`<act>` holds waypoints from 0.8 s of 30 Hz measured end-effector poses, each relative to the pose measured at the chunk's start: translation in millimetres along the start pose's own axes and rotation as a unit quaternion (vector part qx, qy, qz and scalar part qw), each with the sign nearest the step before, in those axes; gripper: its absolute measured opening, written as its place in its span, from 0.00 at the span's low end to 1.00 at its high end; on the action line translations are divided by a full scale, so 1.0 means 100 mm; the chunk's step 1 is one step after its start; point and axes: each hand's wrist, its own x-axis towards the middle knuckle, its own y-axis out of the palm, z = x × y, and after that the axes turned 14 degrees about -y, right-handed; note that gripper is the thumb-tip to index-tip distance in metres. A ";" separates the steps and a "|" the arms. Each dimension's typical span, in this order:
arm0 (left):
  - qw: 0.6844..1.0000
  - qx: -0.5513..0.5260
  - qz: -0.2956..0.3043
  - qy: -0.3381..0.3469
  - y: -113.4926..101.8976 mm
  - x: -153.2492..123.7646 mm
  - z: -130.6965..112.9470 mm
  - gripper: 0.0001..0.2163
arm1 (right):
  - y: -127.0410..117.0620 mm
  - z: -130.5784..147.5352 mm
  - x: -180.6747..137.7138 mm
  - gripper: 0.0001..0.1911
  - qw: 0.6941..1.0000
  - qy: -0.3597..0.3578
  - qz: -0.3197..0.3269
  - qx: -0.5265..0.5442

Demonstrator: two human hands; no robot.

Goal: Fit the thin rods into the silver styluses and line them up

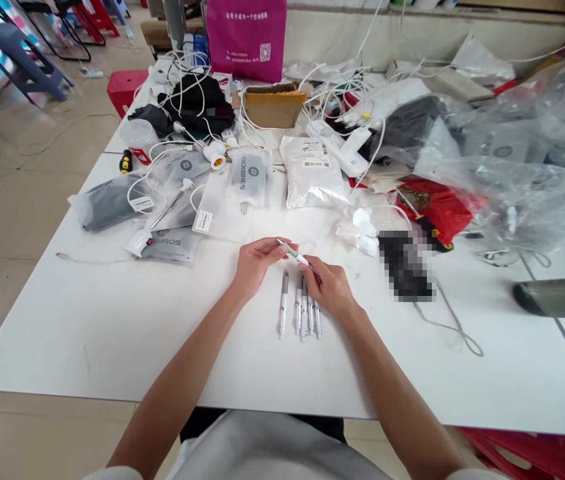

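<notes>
Between my two hands, just above the table, is a white and grey pen [293, 252], tilted with its tip up to the left. My right hand [326, 283] is closed round its body. At the tip end, my left hand [260, 261] has thumb and fingers pinched together on the pen. A single grey and white pen [284, 303] lies on the table below my hands. Beside it on the right, several similar pens [305, 313] lie close together in a row, their upper ends partly hidden by my right hand.
A white plastic mailer [315, 173] and flat bagged packages [250, 177] lie beyond my hands. Tangled white cables, a lamp holder [215, 157] and a cardboard box [275, 107] crowd the back. Right are a blurred-out dark object [407, 267], clear plastic bags [527, 153] and a dark cylinder [560, 298].
</notes>
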 end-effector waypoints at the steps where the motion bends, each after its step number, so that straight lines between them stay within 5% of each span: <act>1: 1.000 0.005 -0.014 0.004 0.00 0.00 0.01 0.11 | 0.00 0.01 0.00 0.17 1.000 -0.002 -0.001 0.002; 6: 0.996 -0.014 -0.086 0.013 0.00 0.03 0.03 0.13 | -0.02 0.04 0.03 0.18 1.000 -0.009 0.003 -0.004; 12: 0.999 -0.038 0.014 -0.001 -0.01 0.02 -0.01 0.23 | -0.03 0.01 0.04 0.20 0.999 0.008 -0.023 -0.024; 17: 0.998 -0.007 -0.058 0.025 0.00 0.01 -0.02 0.20 | -0.03 0.02 0.06 0.20 0.999 0.016 -0.032 -0.017; 21: 0.999 -0.028 -0.012 0.012 0.00 0.01 -0.01 0.24 | -0.03 0.03 0.07 0.19 0.998 0.034 -0.046 -0.013; 24: 0.999 -0.044 -0.025 0.000 -0.02 0.02 0.00 0.18 | -0.01 0.03 0.07 0.20 0.999 0.025 -0.031 -0.021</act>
